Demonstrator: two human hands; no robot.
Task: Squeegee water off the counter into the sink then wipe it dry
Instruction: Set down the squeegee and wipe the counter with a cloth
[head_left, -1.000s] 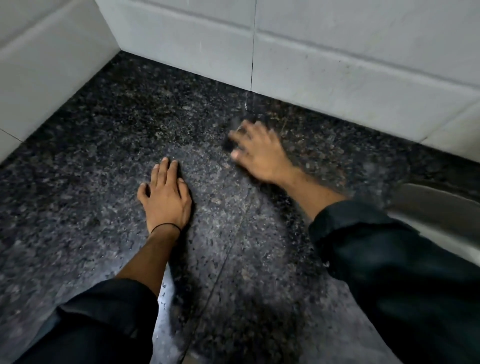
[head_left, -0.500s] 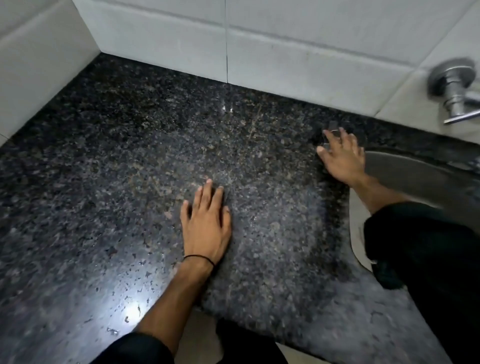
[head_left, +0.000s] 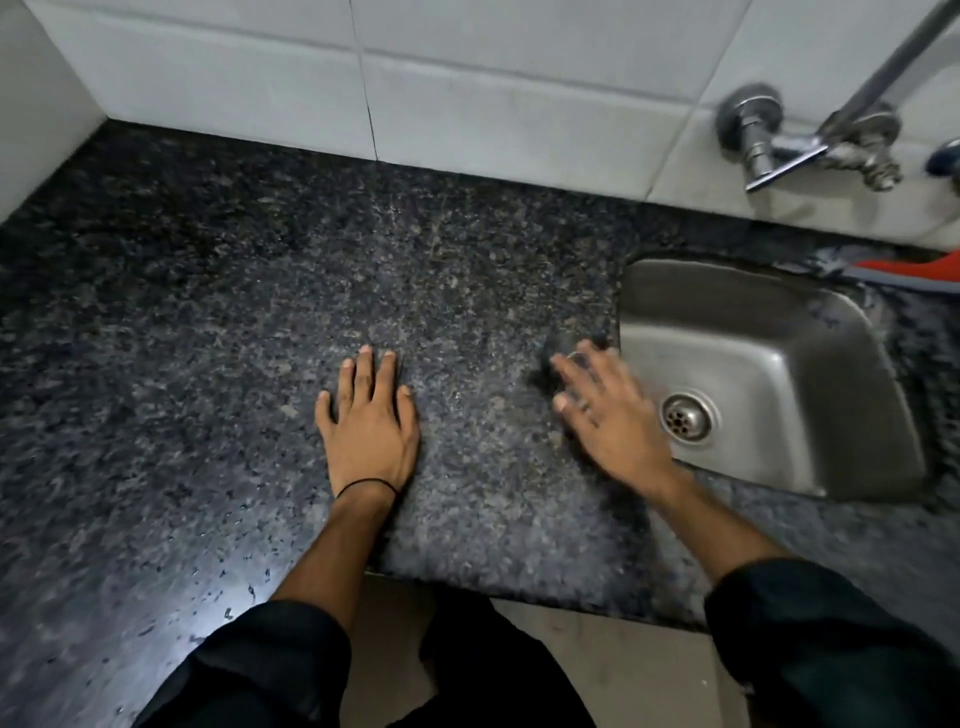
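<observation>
Since half a second ago the right hand (head_left: 610, 415) has pulled back from the far corner of the sink (head_left: 810, 467) toward the near part of its left rim, and more of the basin shows now. That hand is blurred with motion, fingers spread and pressed flat, covering a small dark thing (head_left: 558, 353) right at the edge of the sink; whether that is the squeegee I cannot tell, and whether the fingers actually clasp it or just press it down is not clear either. Over on the counter (head_left: 208, 338), the left hand (head_left: 371, 421) lies flat, palm down, fingers extended and gripping nothing, a thin black band (head_left: 366, 486) round the wrist. Dark speckled granite it is, with droplets and a bright glare of light near the front left, beside the dark sleeve (head_left: 270, 660). Inside the steel basin sits the round drain (head_left: 685, 418), just right of the working hand. Behind, white wall tiles (head_left: 467, 98) run along the back, a metal tap (head_left: 810, 140) is fixed above the sink, and something red-orange (head_left: 914, 273) peeks in at the right edge on the counter
</observation>
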